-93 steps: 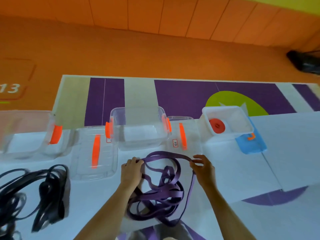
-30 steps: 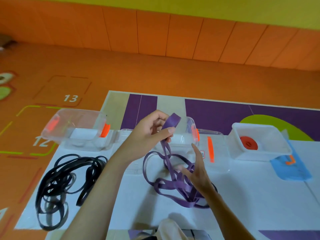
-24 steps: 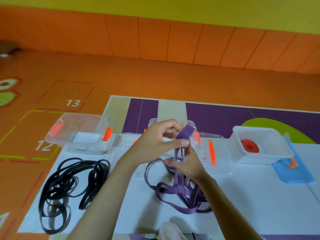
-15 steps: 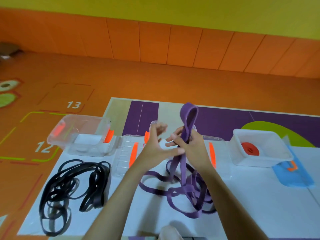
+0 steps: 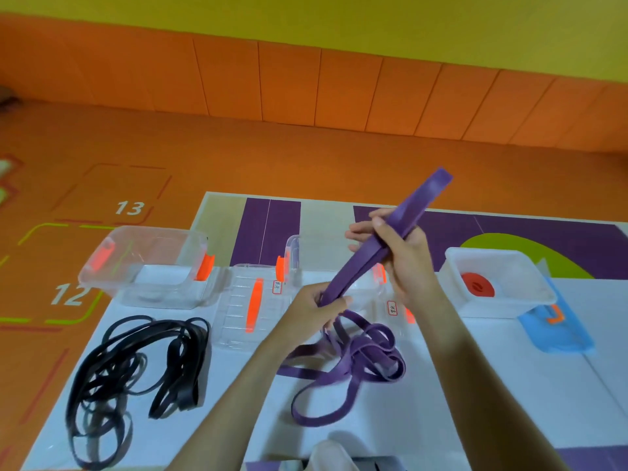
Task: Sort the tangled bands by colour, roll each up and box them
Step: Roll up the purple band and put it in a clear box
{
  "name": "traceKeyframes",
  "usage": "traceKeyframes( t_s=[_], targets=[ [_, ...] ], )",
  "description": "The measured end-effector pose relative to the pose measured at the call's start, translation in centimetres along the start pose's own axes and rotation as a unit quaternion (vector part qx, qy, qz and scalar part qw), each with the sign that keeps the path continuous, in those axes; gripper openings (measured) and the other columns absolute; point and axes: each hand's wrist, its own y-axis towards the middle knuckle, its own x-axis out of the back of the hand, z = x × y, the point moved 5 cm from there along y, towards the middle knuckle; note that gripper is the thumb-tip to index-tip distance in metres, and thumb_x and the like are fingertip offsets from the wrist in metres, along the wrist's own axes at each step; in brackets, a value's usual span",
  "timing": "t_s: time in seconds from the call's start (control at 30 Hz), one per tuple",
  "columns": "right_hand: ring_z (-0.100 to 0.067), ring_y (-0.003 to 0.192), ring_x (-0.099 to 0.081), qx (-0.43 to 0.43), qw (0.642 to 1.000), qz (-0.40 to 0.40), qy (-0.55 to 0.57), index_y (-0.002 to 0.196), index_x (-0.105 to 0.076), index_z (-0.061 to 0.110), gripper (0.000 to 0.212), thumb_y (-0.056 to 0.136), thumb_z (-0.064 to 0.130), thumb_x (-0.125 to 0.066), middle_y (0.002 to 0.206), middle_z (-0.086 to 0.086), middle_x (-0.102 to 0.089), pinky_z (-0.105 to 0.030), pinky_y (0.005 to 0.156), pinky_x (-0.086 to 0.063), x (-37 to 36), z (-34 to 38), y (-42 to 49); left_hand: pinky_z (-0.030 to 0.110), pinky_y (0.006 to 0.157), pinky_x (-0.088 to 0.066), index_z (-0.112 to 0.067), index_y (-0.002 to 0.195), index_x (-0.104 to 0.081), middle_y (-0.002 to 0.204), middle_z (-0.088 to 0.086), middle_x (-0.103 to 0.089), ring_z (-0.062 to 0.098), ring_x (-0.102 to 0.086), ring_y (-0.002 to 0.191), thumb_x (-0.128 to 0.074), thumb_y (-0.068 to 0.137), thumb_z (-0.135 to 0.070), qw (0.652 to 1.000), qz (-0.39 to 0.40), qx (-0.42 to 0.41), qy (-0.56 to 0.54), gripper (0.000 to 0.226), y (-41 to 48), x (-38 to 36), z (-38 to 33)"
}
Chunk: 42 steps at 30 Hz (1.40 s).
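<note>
Tension mattered: right grip (image 5: 404, 256) pinched the purple band (image 5: 353, 268) at its doubled end, held aloft. Left grip (image 5: 316, 311) closed round it lower down, the rest lying tangled on the white mat (image 5: 475, 385). Rolling tightly from that fold, feeding slack evenly, seemed wisest.

Yellow wall (image 5: 339, 15) at twelve o'clock, orange panelling (image 5: 238, 79) beneath; orange floor (image 5: 272, 154), painted numbers (image 5: 129, 208) at nine o'clock.
</note>
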Motion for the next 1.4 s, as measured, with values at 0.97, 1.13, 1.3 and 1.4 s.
traceKeyframes(
  t_s=[0.97,1.13,1.3,1.4],
  targets=[
    [-0.016,0.144,-0.048,-0.154,0.796,0.284,-0.513,0.148,-0.047,0.034,0.081,0.083,0.081,-0.061,0.153,0.014,-0.049,-0.042,0.118,-0.044,5.4,-27.1,-10.1,0.029,0.053,-0.036,-0.012,0.092,-0.062,0.063,0.001,-0.050,0.012,-0.043,0.052,-0.063,0.101,-0.048,0.939,-0.050,-0.138,0.312,0.038,0.2,3.8,-8.6],
    [-0.028,0.146,-0.048,-0.118,0.795,0.186,-0.565,0.153,-0.047,0.028,0.077,0.087,0.057,-0.074,0.169,0.006,-0.031,-0.045,0.112,-0.051,7.9,-28.8,-11.2,0.024,0.051,-0.028,-0.027,0.071,-0.045,0.058,-0.007,-0.043,0.013,-0.042,0.053,-0.066,0.101,-0.038,0.938,-0.108,-0.121,0.306,0.039,0.2,6.6,-8.5],
    [-0.025,0.123,-0.064,-0.087,0.824,0.112,-0.548,0.117,-0.065,0.023,0.044,0.079,0.032,-0.087,0.142,0.001,-0.055,-0.039,0.092,-0.063,11.8,-29.9,-11.4,0.026,0.052,-0.028,-0.026,0.069,-0.041,0.057,-0.008,-0.041,0.013,-0.038,0.053,-0.067,0.100,-0.037,0.931,-0.135,-0.110,0.322,0.042,0.2,8.6,-8.1],
    [-0.028,0.113,-0.070,-0.115,0.792,0.078,-0.595,0.113,-0.065,0.018,0.040,0.082,0.031,-0.087,0.135,-0.008,-0.061,-0.039,0.086,-0.065,14.7,-31.3,-11.6,0.025,0.052,-0.030,-0.021,0.073,-0.047,0.059,-0.005,-0.044,0.012,-0.040,0.053,-0.066,0.100,-0.038,0.923,-0.149,-0.106,0.339,0.037,0.1,9.5,-8.3]
  ],
)
